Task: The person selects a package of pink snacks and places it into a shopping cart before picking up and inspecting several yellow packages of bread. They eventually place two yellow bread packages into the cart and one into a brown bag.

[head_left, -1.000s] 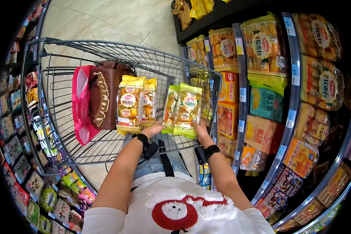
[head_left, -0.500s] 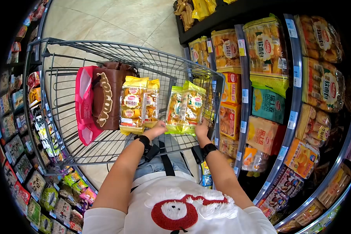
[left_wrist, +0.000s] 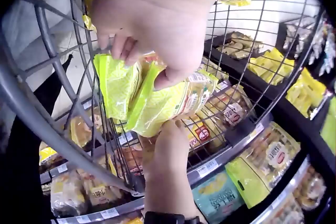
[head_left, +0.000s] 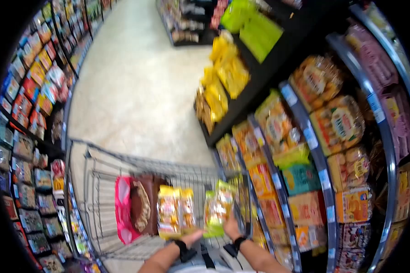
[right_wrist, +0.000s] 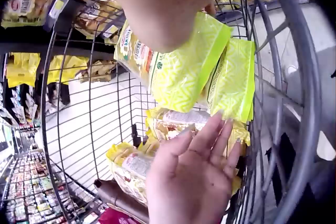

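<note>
Two green-edged bread bags (head_left: 219, 209) (right_wrist: 191, 64) stand side by side at the cart's right end. My right hand (head_left: 232, 228) (left_wrist: 167, 163) grips the right-hand bag at its lower side; some fingers are hidden. With fingers spread and relaxed, my left hand (head_left: 191, 237) (right_wrist: 194, 182) is at the near edge of the green bags, holding nothing; its palm shows in the right wrist view. Yellow-edged bread bags (head_left: 169, 211) (right_wrist: 131, 169) stand just left of the green ones.
The wire cart (head_left: 100, 195) also holds a brown bag (head_left: 151, 200) and a pink bag (head_left: 123, 209). Shelves of packaged bread (head_left: 264, 182) run along the right, with snack shelves (head_left: 32, 168) at left. Pale floor (head_left: 132, 91) stretches ahead.
The head view has swung up and forward, so the cart and hands sit lower in it. My right hand has come higher along the right green-edged bag's side.
</note>
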The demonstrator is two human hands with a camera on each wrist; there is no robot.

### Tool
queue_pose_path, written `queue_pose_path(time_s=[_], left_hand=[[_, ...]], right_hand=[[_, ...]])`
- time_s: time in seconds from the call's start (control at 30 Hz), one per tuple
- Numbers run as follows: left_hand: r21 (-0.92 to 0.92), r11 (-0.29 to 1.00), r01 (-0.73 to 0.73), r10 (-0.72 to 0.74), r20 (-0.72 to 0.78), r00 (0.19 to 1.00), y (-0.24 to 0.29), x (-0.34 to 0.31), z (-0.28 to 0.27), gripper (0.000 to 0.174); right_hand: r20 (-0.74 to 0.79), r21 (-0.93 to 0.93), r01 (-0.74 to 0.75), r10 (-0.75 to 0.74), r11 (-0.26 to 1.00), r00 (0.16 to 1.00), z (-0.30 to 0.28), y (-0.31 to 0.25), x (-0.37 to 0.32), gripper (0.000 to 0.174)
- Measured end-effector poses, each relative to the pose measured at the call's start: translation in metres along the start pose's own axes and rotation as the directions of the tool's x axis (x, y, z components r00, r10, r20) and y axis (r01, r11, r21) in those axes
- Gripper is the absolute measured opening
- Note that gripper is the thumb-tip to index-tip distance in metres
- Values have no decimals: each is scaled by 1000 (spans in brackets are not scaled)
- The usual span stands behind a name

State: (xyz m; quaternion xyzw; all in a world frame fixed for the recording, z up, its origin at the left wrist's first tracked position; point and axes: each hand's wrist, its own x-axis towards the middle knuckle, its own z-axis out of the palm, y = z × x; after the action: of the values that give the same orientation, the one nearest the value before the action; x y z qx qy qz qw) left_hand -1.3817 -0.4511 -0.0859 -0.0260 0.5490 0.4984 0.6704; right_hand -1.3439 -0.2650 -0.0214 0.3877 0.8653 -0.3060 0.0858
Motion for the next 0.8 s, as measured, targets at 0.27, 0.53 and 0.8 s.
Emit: queue_pose_path(time_s=[0.27,0.53,0.8], left_hand=[[774,622,-119,168,17,986,-34,13,-32,52],[938,345,-48,295,-60,954,-35,-34,-21,47],[937,278,210,632,-343,695,-33,-151,93,42]], right_hand=[[150,-241,126,-91,962,985,-17,14,-37,69],[-87,-344,446,-501,826,861,-31,60,-100,35],[-16,-391,565,-619,726,785,-32,100,-119,40]])
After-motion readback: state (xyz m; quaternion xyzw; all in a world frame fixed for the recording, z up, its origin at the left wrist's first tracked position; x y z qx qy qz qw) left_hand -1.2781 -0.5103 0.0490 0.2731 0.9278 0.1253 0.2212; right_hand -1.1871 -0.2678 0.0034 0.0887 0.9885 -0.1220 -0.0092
